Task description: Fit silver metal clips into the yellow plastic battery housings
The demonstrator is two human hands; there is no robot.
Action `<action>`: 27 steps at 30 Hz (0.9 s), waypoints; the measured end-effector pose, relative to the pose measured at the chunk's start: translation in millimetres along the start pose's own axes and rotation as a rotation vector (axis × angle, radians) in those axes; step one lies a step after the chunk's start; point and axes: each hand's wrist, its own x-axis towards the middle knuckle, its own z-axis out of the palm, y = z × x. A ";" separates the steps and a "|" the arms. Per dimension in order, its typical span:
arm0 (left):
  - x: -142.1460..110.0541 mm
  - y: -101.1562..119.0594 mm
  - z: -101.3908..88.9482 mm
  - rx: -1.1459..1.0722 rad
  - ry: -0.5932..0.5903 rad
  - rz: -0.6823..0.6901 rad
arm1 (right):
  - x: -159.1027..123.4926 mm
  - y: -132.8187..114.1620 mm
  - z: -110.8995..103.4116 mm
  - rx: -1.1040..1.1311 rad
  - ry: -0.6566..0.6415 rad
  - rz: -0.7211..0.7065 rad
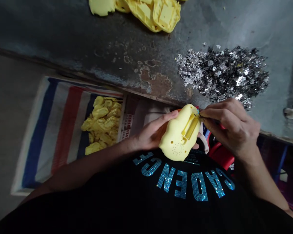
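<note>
Head-worn camera, steeply downward

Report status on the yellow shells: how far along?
Probably done: the yellow pieces piled on the striped sheet. In hand: a yellow plastic shell cradled in the left hand, with the right hand pinching at its top edge using its fingertips. Seemingly left: the yellow moulded parts on the metal bench, and the silvery flake heap.
</note>
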 end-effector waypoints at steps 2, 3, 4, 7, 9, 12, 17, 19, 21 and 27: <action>0.1 -0.5 -1.5 -0.013 0.013 0.007 | 1.0 -0.6 -1.7 -0.001 -0.012 -0.014; 0.5 -0.9 -2.1 -0.020 0.001 0.011 | 1.4 -0.8 -2.2 0.002 -0.009 -0.021; 0.8 -1.2 -2.6 -0.027 -0.020 0.012 | 1.7 -1.0 -2.4 0.005 -0.003 -0.028; 1.8 -1.9 -3.4 -0.043 -0.088 0.013 | 1.8 -1.0 -2.4 -0.008 -0.009 -0.057; 2.3 -2.0 -3.6 -0.043 -0.107 0.018 | 1.5 -1.1 -2.5 -0.026 -0.029 -0.071; 3.3 -1.9 -4.4 -0.035 -0.126 0.011 | 1.0 -1.6 -2.9 -0.049 -0.049 -0.083; 6.2 -3.3 -8.8 -0.047 -0.184 -0.010 | -0.5 -3.6 -1.5 -0.086 -0.018 -0.130; 6.9 -4.7 -10.6 -0.047 -0.179 0.003 | -1.7 -4.8 0.1 -0.078 -0.001 -0.112; 7.5 -6.3 -12.0 -0.048 -0.169 0.019 | -3.2 -6.4 1.7 -0.064 0.015 -0.082; 9.0 -7.8 -12.5 -0.060 -0.221 0.001 | -9.9 -12.7 7.1 -0.103 0.085 -0.034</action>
